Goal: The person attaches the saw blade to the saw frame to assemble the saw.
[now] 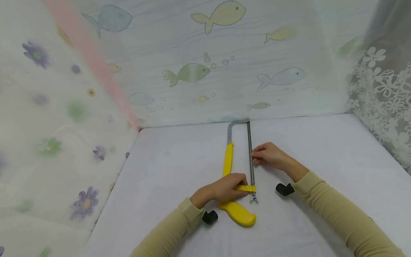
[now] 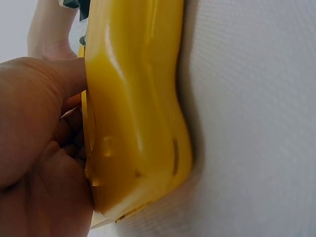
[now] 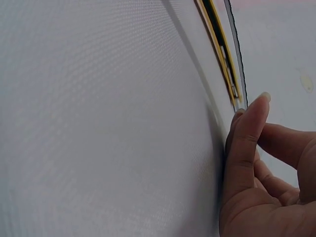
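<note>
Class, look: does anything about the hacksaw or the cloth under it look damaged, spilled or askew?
Nothing stands out. The hacksaw blade looks straight, running from the frame's far end to the yellow bracket by the wing nut, and no spill shows on the white cloth. The left hand hides part of the frame.

Probably a curtained booth, judging by the fish-print sheet (image 1: 231, 46), flowered sheet (image 1: 64, 117) and lacy curtain (image 1: 390, 84) round a white table (image 1: 176, 153).
</note>
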`<state>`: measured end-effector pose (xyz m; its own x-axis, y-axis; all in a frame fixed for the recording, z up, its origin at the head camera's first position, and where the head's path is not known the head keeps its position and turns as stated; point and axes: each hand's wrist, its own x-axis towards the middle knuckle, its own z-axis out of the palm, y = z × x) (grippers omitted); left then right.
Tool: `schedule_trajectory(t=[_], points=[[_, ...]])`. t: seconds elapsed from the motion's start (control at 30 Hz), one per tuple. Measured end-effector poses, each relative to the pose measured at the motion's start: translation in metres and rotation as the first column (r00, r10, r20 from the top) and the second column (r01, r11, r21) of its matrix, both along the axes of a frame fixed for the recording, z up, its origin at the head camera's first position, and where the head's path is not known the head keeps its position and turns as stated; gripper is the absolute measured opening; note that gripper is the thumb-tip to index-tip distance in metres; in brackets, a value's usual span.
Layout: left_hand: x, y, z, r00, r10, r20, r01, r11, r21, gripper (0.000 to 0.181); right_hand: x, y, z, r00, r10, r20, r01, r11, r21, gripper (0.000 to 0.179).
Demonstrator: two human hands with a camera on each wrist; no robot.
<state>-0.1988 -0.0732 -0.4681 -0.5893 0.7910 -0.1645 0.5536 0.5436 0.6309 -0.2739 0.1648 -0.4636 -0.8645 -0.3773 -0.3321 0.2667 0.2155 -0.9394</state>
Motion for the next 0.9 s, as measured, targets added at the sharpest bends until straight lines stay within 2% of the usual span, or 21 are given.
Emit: schedule_trajectory(t=[0.67,0.9], points=[[0.0010,0.0008,-0.0001,1.000,0.012,0.002,-0.012,1.000,-0.006,0.014,-0.0011,-0.0003,-0.0062,0.997,-0.006,-0.080,0.009,0.999,0.038,0.032],[0.0018,0.0007,-0.0006,1.000,0.013,-0.001,-0.013,1.000,-0.001,0.014,0.0017,-0.0009,-0.0015,0.991,0.012,-0.130,0.000,0.995,0.096,0.029]])
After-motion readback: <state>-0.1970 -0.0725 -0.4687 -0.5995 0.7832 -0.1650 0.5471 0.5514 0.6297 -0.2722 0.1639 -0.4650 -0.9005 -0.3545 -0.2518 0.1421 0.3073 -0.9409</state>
